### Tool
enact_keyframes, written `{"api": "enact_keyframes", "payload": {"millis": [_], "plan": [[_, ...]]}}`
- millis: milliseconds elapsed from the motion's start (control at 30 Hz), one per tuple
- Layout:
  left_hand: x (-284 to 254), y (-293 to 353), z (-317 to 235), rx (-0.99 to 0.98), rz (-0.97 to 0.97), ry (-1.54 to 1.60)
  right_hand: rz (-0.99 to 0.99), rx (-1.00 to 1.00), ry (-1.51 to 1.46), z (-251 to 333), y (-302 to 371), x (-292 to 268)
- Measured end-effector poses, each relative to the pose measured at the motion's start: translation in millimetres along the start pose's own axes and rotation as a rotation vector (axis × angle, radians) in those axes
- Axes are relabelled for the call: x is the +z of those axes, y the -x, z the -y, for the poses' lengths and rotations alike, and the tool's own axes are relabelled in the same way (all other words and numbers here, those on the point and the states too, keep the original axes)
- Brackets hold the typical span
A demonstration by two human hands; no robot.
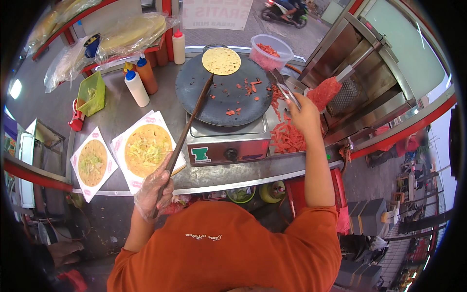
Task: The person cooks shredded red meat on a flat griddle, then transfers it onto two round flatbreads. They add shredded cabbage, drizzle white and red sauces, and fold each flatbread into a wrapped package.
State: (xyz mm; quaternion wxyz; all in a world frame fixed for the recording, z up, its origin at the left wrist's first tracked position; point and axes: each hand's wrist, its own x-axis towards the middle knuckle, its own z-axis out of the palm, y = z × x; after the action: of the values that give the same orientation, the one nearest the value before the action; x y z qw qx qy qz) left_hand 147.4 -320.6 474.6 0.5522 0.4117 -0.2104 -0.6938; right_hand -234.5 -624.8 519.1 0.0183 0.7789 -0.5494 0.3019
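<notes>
Soft, fairly bright light is falling evenly over the counter [116, 104] at centre, its steel giving off a dull sheen. The pan [194, 78] is showing clearly. A white spot [16, 88] is glaring at far left; a thin streak is glinting on the glass [404, 36] at upper right. Below centre, the floor [104, 219] is lying in shadow. The fisheye lens is bending straight edges, softening detail at lower right, and black is filling the corners.

Gloved left grip [156, 191] curls tight; right grip [305, 114] reaches forward, apparently closed.
</notes>
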Motion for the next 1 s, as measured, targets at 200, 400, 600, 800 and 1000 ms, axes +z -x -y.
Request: {"api": "enact_keyframes", "payload": {"millis": [200, 400, 600, 800, 1000], "plan": [[14.5, -1.5, 6.9, 0.020, -0.048, -0.043, 0.050, -0.057, 0.062, -14.5, 1.9, 33.8], [32.4, 3.5, 13.1, 0.042, -0.091, -0.041, 0.040, 0.001, -0.031, -21.0, -15.2, 24.6], [42.8, 3.8, 20.7, 0.061, -0.107, -0.025, 0.122, -0.071, 0.079, -12.6, -7.6, 26.9], [41.0, 5.6, 21.4, 0.069, -0.092, 0.009, -0.004, -0.004, 0.059, -45.4, -23.5, 27.6], [31.8, 3.2, 21.0, 0.085, -0.046, -0.019, 0.214, -0.034, -0.187, 5.5, -26.0, 35.7]]}}
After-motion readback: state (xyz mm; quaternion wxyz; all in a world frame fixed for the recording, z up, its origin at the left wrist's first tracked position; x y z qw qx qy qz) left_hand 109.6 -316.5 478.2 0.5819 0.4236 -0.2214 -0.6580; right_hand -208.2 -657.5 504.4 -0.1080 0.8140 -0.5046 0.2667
